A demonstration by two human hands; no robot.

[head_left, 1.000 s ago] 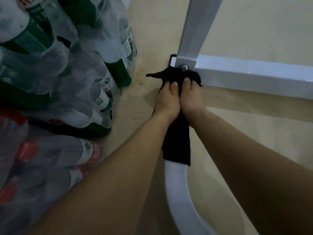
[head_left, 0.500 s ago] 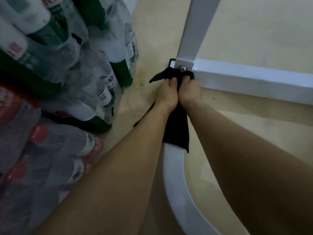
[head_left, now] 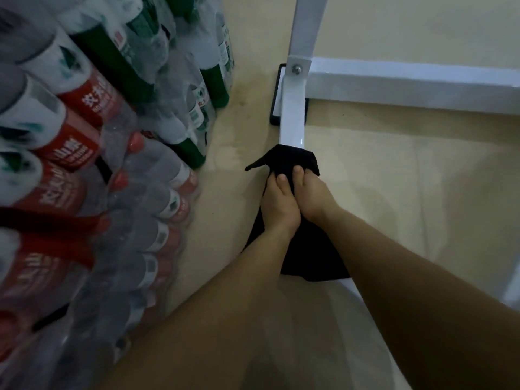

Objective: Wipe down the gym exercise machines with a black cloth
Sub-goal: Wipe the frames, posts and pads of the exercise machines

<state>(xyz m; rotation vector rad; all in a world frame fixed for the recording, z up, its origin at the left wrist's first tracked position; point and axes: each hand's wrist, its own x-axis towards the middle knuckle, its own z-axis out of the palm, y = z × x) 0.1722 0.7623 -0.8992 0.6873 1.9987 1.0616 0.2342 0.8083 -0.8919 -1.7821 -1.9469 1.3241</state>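
Black cloth (head_left: 289, 160) on white frame tube (head_left: 292, 119), centre: left hand (head_left: 278, 205) and right hand (head_left: 316, 197) together grip it, mid-wipe; likely slide along it next.

black cloth (head_left: 287, 160), white frame (head_left: 292, 119), red- and green-labelled bottles (head_left: 112, 114), beige floor (head_left: 394, 178).

Dim beige floor (head_left: 394, 192); shrink-wrapped bottle packs (head_left: 84, 136), seemingly water.

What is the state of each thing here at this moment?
black cloth, wrapped round the white tube, gripped by both hands.
left hand, curled on the cloth.
right hand, curled on the cloth.
white tube, bolted at the base bar.
bottle packs, shrink-wrapped, stacked.
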